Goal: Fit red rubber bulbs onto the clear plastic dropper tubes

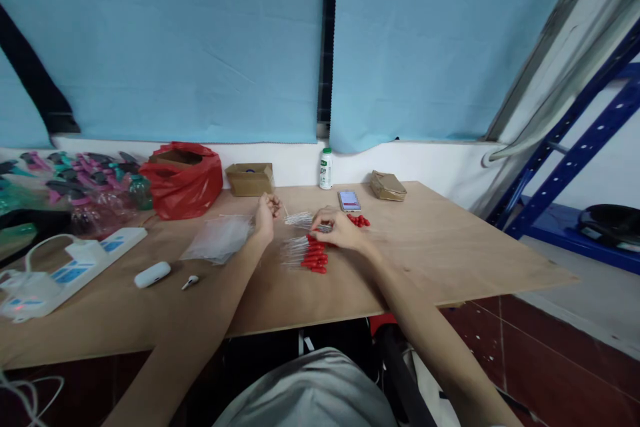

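My left hand (268, 213) is closed in a pinch above the table, with a thin pale rod (285, 209) showing at its fingertips. To its right, my right hand (339, 228) has thumb and fingers brought together over a pile of thin metal tools with red handles (315, 257). Its fingertips touch a red handle at the pile's upper end, partly covered by the hand. Bare metal rods (299, 219) lie between the hands. More red handles (359, 221) show beyond my right hand. Clear plastic bags (219, 239) lie beside my left forearm.
At the back stand a red plastic bag (186, 180), an open cardboard box (250, 179), a white bottle (326, 169), a phone (349, 200) and a brown package (388, 185). A power strip (75, 273), an earbud case (153, 275) and spray bottles (95, 193) are leftward.
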### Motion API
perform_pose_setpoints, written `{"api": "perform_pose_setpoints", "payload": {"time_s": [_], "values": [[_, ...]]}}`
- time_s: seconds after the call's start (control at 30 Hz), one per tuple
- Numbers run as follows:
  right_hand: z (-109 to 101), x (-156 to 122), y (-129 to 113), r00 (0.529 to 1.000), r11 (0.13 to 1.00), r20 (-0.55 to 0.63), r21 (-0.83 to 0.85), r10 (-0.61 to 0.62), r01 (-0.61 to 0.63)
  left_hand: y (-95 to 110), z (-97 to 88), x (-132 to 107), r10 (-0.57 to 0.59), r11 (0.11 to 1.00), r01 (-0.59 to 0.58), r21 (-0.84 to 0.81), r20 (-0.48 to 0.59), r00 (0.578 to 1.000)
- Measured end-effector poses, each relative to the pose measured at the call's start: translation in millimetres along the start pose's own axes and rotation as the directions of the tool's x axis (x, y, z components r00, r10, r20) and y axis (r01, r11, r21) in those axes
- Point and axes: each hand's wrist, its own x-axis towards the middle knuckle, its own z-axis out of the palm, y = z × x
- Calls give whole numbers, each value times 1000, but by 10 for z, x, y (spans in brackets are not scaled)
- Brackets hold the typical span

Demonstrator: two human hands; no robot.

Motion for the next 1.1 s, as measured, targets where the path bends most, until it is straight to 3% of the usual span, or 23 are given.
{"api": "perform_pose_setpoints", "payload": {"time_s": [0.07,0.17,0.27,0.33,0.4,0.5,0.67,0.8,0.9,1.1], "values": [[18,-4,44,996,999,89,-30,-25,28,-51,-54,27,114,947,-119,297,34,993],[41,-18,95,982,998,188,-56,3,7,-131,-89,-14,206,695,-362,622,310,928],[33,-33,101,966,998,257,-58,12,3,-198,-69,-90,173,471,-556,686,546,820],[21,-39,85,962,999,273,-47,16,-3,-232,-41,-118,164,402,-646,649,643,748],[13,-39,65,963,999,269,-35,18,-9,-260,-22,-116,175,377,-684,624,677,715],[18,-24,42,974,999,225,-40,9,0,-289,-27,-81,180,358,-693,626,682,709],[5,29,51,1000,991,-18,-132,5,-7,-304,-64,-71,173,325,-735,596,726,665],[-61,43,98,969,959,-234,-244,84,-142,-308,-49,-98,134,310,-775,551,782,609],[-102,31,136,939,935,-321,-279,123,-218,-329,-34,-96,101,319,-792,520,813,574],[-117,24,208,908,919,-393,-288,143,-269,-376,-30,-67,19,347,-767,539,814,580]]}}
